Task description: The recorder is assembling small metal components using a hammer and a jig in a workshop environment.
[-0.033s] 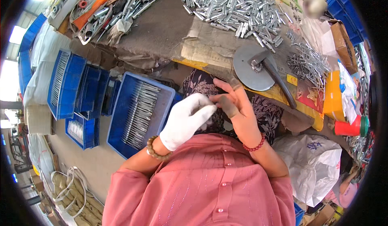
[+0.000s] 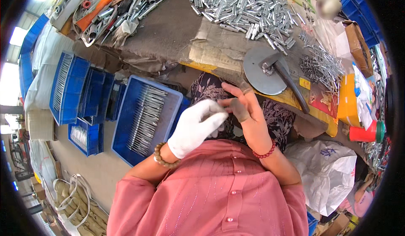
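Left hand [image 2: 196, 126], one: in a white glove [image 2: 182, 140], probably to spare the skin. Right hand [image 2: 255, 120], one: bare, its thumb [image 2: 239, 110] darkened. My hands are together over my lap, fingertips meeting, perhaps so that one steadies the other; whether anything small is pinched between them, I cannot tell. Blue bin [image 2: 171, 109], just beside my left hand: metal rods [image 2: 145, 118] laid side by side, likely for neat packing. Hammer [image 2: 288, 80], one: resting on a round metal plate [image 2: 261, 85], handle toward me, presumably for easy reach. Silver tubes [image 2: 249, 12]: heaped loose at the table's [image 2: 177, 29] far side.
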Available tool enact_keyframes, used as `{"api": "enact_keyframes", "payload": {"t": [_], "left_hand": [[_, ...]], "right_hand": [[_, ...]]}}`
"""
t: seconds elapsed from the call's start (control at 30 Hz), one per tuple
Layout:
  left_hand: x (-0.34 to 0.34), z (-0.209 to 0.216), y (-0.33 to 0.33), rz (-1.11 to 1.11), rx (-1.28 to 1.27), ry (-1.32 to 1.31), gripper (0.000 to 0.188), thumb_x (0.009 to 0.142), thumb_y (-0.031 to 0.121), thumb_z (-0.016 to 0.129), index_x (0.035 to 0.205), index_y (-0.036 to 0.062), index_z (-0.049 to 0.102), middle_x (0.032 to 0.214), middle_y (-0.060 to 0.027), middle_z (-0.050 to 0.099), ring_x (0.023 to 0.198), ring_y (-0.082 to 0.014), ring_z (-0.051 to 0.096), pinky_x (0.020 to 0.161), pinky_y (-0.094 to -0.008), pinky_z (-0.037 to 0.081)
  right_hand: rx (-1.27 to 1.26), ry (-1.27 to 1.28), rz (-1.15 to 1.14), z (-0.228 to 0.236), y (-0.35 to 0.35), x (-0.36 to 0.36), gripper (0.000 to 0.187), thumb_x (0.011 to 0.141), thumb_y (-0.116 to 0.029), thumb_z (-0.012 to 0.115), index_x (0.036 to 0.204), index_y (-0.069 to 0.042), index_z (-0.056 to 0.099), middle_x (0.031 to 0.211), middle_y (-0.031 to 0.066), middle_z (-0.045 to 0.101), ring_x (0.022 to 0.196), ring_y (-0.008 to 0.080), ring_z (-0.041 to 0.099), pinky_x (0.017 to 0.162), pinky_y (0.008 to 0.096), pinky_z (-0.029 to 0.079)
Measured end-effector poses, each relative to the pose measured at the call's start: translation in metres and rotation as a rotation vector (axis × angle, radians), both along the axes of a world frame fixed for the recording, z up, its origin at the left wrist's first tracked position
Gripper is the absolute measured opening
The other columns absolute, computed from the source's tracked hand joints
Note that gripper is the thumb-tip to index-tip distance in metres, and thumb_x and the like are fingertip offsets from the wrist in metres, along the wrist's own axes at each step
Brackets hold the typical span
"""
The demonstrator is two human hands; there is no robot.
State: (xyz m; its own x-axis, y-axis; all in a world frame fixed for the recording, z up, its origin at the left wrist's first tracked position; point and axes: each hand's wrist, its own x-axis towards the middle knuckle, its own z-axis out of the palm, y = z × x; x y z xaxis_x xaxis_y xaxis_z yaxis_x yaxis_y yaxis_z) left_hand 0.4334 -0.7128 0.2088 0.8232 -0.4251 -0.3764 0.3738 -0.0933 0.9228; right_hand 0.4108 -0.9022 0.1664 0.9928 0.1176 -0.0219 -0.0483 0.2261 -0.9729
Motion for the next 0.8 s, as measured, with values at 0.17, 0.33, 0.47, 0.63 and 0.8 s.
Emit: {"api": "enact_keyframes", "payload": {"t": [0.17, 0.33, 0.47, 0.63, 0.8], "left_hand": [[-0.012, -0.007, -0.019, -0.070, 0.212, -0.419, 0.018, 0.099, 0.016, 0.071, 0.111, 0.0027, 0.073, 0.087, -0.0105, 0.073, 0.073, -0.0179, 0.069, 0.069, -0.0317, 0.055], [-0.014, -0.011, -0.026, -0.055, 0.405, -0.826, 0.008, 0.090, 0.010, 0.074, 0.097, 0.0062, 0.073, 0.080, -0.0159, 0.070, 0.069, -0.0346, 0.069, 0.062, -0.0406, 0.054], [-0.011, -0.008, -0.027, -0.085, 0.480, -0.952, 0.004, 0.085, 0.006, 0.071, 0.084, 0.0077, 0.068, 0.074, -0.0136, 0.066, 0.065, -0.0363, 0.066, 0.057, -0.0432, 0.052], [-0.011, -0.013, -0.032, -0.117, 0.450, -1.097, 0.013, 0.080, 0.007, 0.072, 0.074, 0.0099, 0.060, 0.067, -0.0110, 0.060, 0.060, -0.0340, 0.063, 0.054, -0.0428, 0.050], [-0.005, -0.003, -0.019, -0.130, 0.347, -1.012, 0.017, 0.082, 0.011, 0.080, 0.098, 0.0100, 0.074, 0.078, -0.0110, 0.069, 0.064, -0.0309, 0.067, 0.060, -0.0390, 0.055]], "right_hand": [[0.082, 0.025, -0.076, 0.000, 0.014, 0.000, 0.055, 0.115, -0.037, 0.045, 0.156, -0.002, 0.035, 0.151, 0.0191, 0.054, 0.118, 0.0217, 0.065, 0.096, 0.0323, 0.053], [0.052, -0.020, -0.107, -0.011, 0.015, -0.003, 0.047, 0.115, -0.035, 0.046, 0.145, 0.001, 0.047, 0.143, 0.0171, 0.060, 0.112, 0.0200, 0.067, 0.096, 0.0330, 0.054], [0.182, 0.032, -0.082, -0.017, 0.019, -0.008, 0.043, 0.115, -0.031, 0.046, 0.144, 0.002, 0.051, 0.135, 0.0166, 0.065, 0.105, 0.0180, 0.070, 0.094, 0.0311, 0.054], [0.217, 0.172, -0.079, 0.004, 0.013, -0.004, 0.042, 0.110, -0.025, 0.057, 0.140, 0.005, 0.060, 0.111, 0.0159, 0.077, 0.091, 0.0183, 0.074, 0.085, 0.0299, 0.059], [-0.183, 0.024, -0.196, 0.010, 0.003, -0.001, 0.035, 0.104, -0.006, 0.061, 0.138, 0.001, 0.063, 0.114, 0.0154, 0.077, 0.093, 0.0174, 0.074, 0.084, 0.0285, 0.058]]}}
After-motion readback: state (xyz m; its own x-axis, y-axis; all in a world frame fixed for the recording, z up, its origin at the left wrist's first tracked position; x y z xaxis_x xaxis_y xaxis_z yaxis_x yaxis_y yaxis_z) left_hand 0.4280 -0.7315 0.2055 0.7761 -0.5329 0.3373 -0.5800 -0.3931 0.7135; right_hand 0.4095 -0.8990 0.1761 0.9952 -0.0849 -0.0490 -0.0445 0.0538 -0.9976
